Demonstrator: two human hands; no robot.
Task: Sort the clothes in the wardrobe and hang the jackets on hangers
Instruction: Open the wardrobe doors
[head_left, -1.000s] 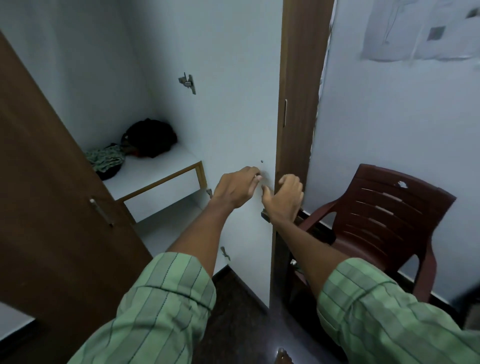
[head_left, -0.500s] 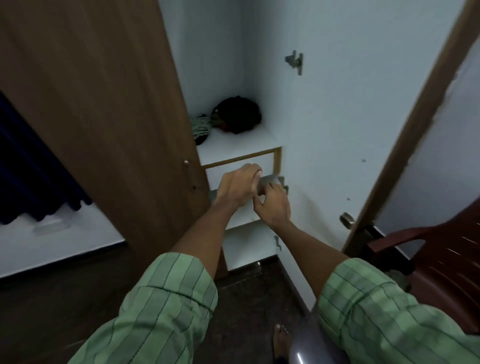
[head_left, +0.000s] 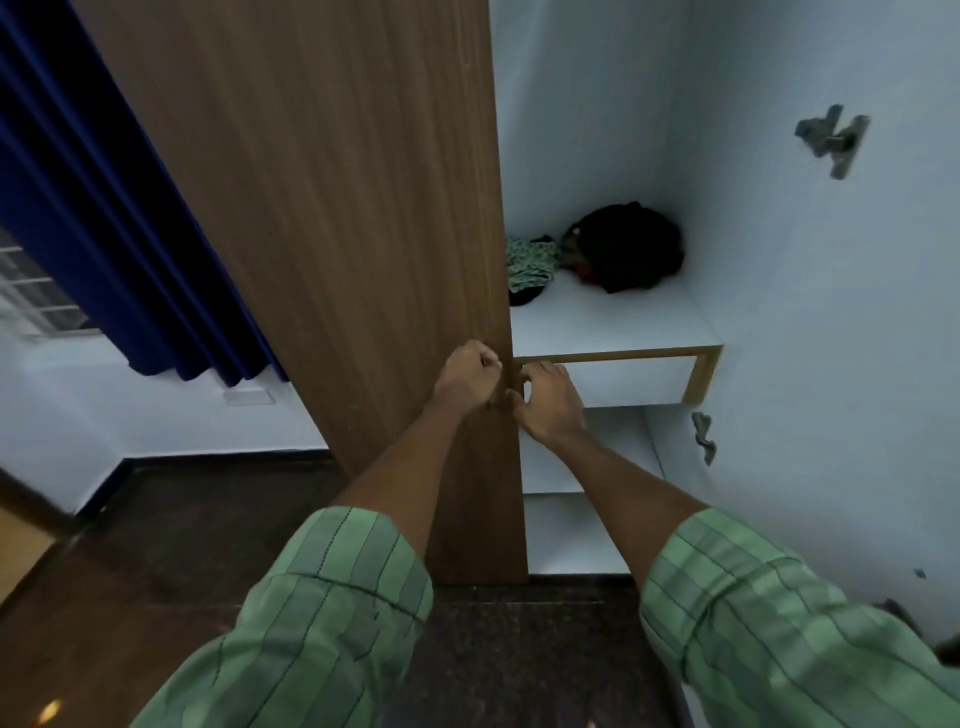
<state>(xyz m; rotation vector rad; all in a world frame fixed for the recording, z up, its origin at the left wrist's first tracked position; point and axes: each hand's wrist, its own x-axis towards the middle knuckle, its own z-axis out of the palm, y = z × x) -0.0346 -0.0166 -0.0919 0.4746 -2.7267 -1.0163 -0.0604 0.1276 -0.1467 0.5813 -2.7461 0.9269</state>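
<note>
Both hands meet at the wooden door's (head_left: 332, 218) edge: left hand (head_left: 464, 382) clenched, apparently on a handle; right hand (head_left: 549, 402) curled round the edge, to swing it.

Blue curtain (head_left: 104, 208) hangs far left, w/ a barred window (head_left: 31, 296) just beside its lower left edge. White wall socket (head_left: 248, 397) sits just below the curtain's hem. Dark floor (head_left: 493, 665) spreads below that, black skirting (head_left: 218, 460) betw. wall & floor.
</note>
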